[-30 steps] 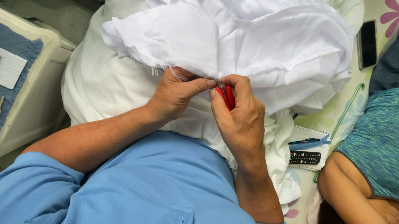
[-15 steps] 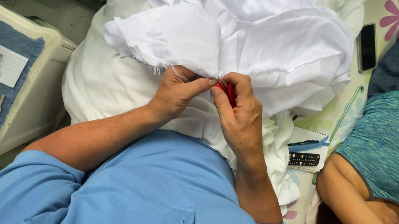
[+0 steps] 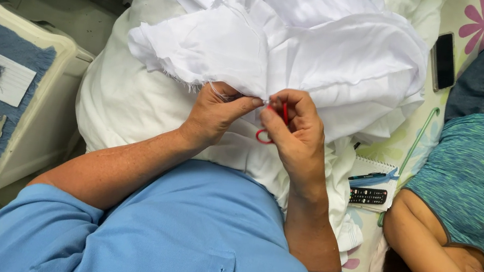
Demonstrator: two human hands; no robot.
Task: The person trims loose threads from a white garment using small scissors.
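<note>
Red-handled tool point(image 3: 266, 135), probably scissors, in closed right hand point(image 3: 295, 135)

Grey floor point(image 3: 48, 11) upper left; floral bedsheet point(image 3: 467, 23) right; light even, perhaps daylight.

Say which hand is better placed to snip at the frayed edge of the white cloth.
Right. The right hand holds the small red-handled scissors right at the frayed edge of the white cloth. The left hand only pinches that edge beside them, so it probably steadies.
</note>
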